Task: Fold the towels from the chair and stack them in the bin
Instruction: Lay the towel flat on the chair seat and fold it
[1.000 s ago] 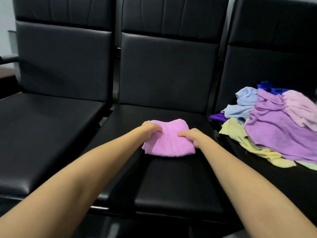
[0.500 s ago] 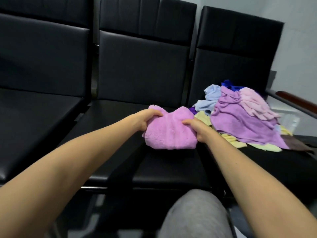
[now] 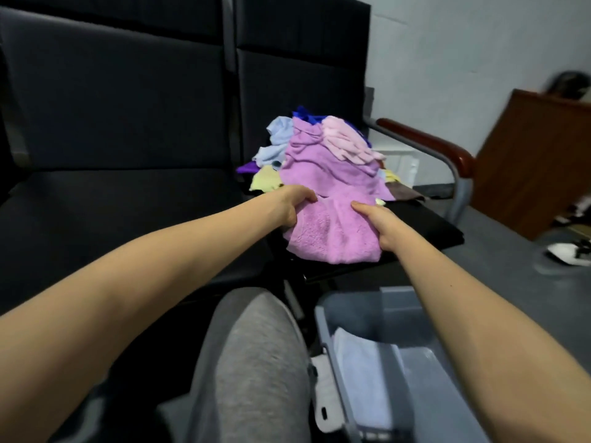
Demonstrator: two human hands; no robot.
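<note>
The folded lilac towel [image 3: 332, 233] is no longer lying flat on the middle seat [image 3: 128, 219], where it was resting a second ago. It is now being carried to the person's right and is hanging, as far as can be judged, just clear of the front left corner of the end seat [image 3: 415, 231], directly in front of the pile of unfolded towels [image 3: 323, 155]. The left hand [image 3: 295, 206] is gripping the towel's left side with its fingers curled into the cloth, and the right hand [image 3: 380, 225] is pinching the right side, thumb on top. The middle of the towel is sagging a little between them, so the fold is loosening slightly rather than staying crisp. The head is also turning right and down, which is bringing the grey bin [image 3: 323, 324] into sight at the lower right. It is sitting just beside the person's grey-trousered knee [image 3: 252, 346], with one pale folded towel [image 3: 361, 362] already lying inside it. The folding of this piece is looking finished, and the task seems to be passing into the stacking step, with the towel heading down and right towards the bin. The hands are probably needing to keep it level so it lands squarely on the pale one. The pile at the back of the end seat is showing that many towels are waiting.
</note>
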